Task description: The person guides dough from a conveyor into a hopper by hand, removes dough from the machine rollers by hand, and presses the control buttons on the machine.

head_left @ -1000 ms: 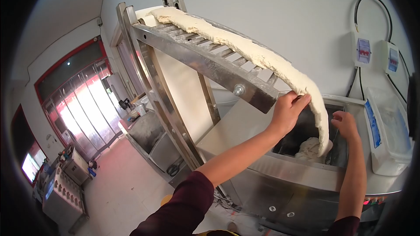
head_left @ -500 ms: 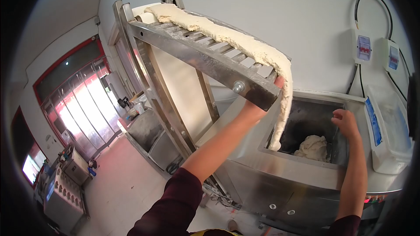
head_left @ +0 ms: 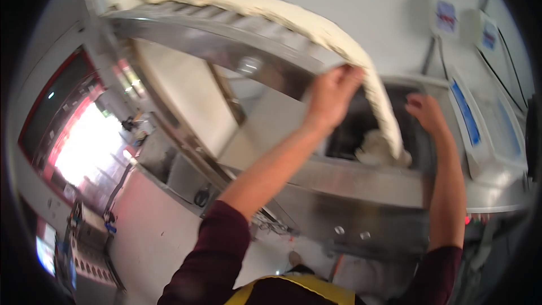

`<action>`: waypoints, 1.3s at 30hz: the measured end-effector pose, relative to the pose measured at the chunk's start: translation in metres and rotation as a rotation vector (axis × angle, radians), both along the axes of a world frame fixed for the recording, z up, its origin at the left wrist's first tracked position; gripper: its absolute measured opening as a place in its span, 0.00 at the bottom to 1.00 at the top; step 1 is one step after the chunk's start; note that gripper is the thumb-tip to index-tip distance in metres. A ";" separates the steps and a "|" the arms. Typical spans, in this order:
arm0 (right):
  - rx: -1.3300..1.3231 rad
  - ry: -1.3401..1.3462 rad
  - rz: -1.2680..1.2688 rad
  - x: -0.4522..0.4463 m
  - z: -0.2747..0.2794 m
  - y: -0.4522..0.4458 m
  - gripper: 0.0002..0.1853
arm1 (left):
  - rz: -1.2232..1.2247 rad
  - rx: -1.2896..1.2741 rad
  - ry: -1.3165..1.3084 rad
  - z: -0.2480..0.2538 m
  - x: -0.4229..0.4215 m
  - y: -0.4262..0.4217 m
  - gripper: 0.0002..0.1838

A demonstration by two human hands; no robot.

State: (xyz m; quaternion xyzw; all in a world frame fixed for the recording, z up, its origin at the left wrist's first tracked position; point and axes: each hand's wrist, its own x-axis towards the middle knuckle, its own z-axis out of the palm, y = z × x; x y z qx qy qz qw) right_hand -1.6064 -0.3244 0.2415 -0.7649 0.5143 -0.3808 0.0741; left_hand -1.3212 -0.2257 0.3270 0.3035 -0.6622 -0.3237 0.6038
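Note:
A long strip of pale dough [head_left: 265, 8] lies along a sloping metal roller conveyor [head_left: 226, 51] in the head view. Its end hangs over the lower edge into a metal hopper [head_left: 339, 147]. At that lower end, my left hand [head_left: 333, 95] has its fingertips pinched against the near edge of the strip. My right hand [head_left: 426, 112] is over the hopper's right side, its fingers curled, apart from the dough; nothing shows in it. Inside the hopper sits a lump of dough [head_left: 372, 146], partly behind the hanging end. Motion blurs the picture.
On the right stands a clear plastic bin [head_left: 497, 135] with a blue strip. Two electrical boxes [head_left: 445, 17] with cables are on the wall above. A metal frame [head_left: 164, 113] holds up the conveyor. Farther left are a doorway [head_left: 84, 152] and other equipment.
My left hand has come out from under the conveyor's end and up to the dough's edge. The hanging end has swung right, over the lump. The camera view has shifted.

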 end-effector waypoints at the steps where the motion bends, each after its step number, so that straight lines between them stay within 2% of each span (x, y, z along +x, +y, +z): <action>1: -0.012 -0.008 0.006 0.000 0.000 0.001 0.20 | 0.025 -0.048 -0.018 -0.008 0.007 -0.004 0.20; 9: 0.096 -0.007 -0.007 0.005 0.011 0.013 0.19 | 0.097 -0.030 -0.107 -0.009 0.032 0.005 0.21; 16: 0.084 0.005 0.012 0.006 0.009 0.011 0.19 | -0.028 0.063 -0.112 0.000 0.049 0.017 0.23; 19: 0.078 0.026 0.003 0.005 0.007 0.009 0.19 | -0.111 -0.001 -0.017 0.014 0.048 0.030 0.24; 22: 0.075 0.050 -0.007 0.008 0.008 0.008 0.18 | -0.014 -0.118 0.070 0.021 0.054 0.026 0.25; 27: 0.072 0.065 -0.015 0.011 0.008 0.015 0.18 | 0.090 -0.129 0.137 0.026 0.039 0.011 0.15; 30: 0.059 0.068 -0.004 0.014 0.005 0.009 0.18 | 0.050 -0.108 0.057 0.017 0.036 -0.009 0.16; 32: 0.058 0.089 0.005 0.015 0.001 0.007 0.18 | 0.137 -0.033 0.095 0.028 0.000 0.024 0.16; 35: 0.077 0.098 0.001 0.016 -0.001 0.006 0.17 | 0.245 -0.116 -0.097 0.025 -0.013 0.035 0.16; 39: 0.095 0.076 -0.008 0.012 -0.002 0.007 0.17 | 0.162 -0.007 -0.066 0.012 0.005 0.037 0.16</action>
